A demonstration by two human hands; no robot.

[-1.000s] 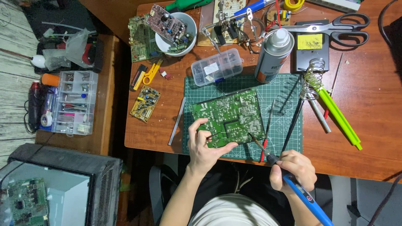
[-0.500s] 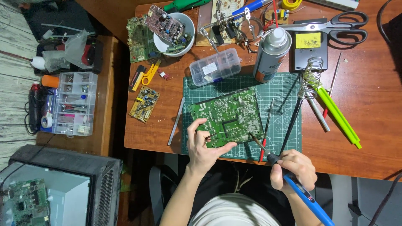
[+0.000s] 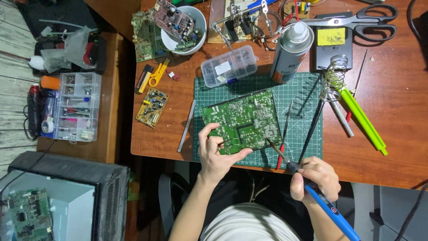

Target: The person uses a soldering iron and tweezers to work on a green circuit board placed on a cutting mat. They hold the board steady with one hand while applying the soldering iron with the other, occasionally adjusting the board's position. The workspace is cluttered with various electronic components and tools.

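Observation:
A green circuit board (image 3: 243,120) lies solder side up on a green cutting mat (image 3: 298,111) on the wooden table. My left hand (image 3: 216,154) grips the board's near left corner, thumb under the edge, and pinches a thin wire against it. My right hand (image 3: 314,178) is closed around a blue-handled soldering iron (image 3: 330,209); its metal tip (image 3: 272,146) touches the board's near right edge.
A spray can (image 3: 292,51), a clear parts box (image 3: 229,66), a soldering stand with coil (image 3: 332,78), scissors (image 3: 356,20), green and red tools (image 3: 361,116), a white bowl with boards (image 3: 183,24) and a small yellow board (image 3: 152,107) crowd the table. A drawer organiser (image 3: 76,107) sits left.
The view has shifted slightly. Both hands stay in place on the board and the iron.

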